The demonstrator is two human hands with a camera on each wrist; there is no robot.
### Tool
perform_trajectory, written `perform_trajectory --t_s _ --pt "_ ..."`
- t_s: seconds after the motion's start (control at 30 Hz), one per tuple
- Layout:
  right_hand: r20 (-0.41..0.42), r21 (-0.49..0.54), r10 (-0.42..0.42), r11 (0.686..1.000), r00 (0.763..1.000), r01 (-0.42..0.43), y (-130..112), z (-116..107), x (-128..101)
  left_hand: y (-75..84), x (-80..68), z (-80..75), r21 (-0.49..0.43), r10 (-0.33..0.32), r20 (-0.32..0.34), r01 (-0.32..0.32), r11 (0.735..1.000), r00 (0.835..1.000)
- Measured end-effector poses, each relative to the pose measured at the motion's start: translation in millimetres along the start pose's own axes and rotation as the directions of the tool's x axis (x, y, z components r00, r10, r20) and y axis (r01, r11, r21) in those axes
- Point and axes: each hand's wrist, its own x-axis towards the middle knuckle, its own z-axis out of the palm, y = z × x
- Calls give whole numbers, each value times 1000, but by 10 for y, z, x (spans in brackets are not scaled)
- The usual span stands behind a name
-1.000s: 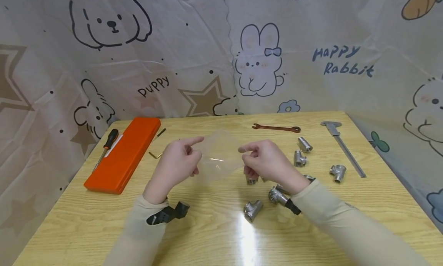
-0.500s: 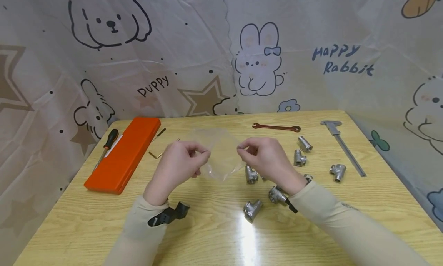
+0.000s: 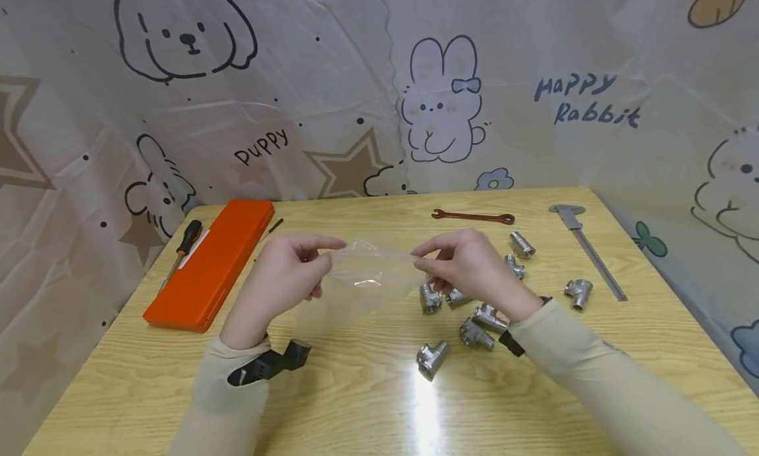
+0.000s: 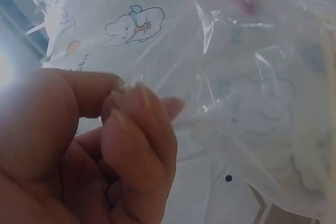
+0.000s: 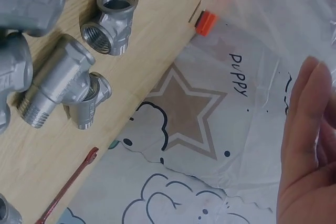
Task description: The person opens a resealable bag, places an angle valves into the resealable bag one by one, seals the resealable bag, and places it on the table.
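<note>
Head: clear bag [image 3: 369, 279] above table [image 3: 350, 397]

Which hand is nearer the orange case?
Left. In the head view, the left hand is just right of the orange case; the right hand is farther right, across the clear bag.

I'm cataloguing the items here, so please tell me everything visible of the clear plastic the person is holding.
The clear plastic is a thin, colourless, see-through film, creased, with bright glints; it could be a bag, though no opening shows plainly. It is spread over the table, its lower part drooping toward the picture's lower left. The left hand and right hand each pinch it. Whether it touches the tabletop is unclear.
</note>
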Motion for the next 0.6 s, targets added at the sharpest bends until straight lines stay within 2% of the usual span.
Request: perform_trajectory --t_s 0.17,0.27,0.4,0.53,0.6 --pt "54 110 32 993 998 -38 -12 -25 9 -6 13 -62 -67 -21 39 24 997 999" --pt "80 149 32 988 996 -44 -10 -24 6 -15 21 -79 -50 -31 37 33 998 999" --pt "67 134 36 990 997 -45 -14 -28 3 -17 41 -83 -15 -28 28 28 999 999" --pt "52 146 67 987 996 -74 -33 -20 18 -79 65 -109 -13 43 59 -43 999 997" --pt "55 162 81 983 995 -89 -39 -13 26 -157 94 -130 -15 120 108 -119 993 987"
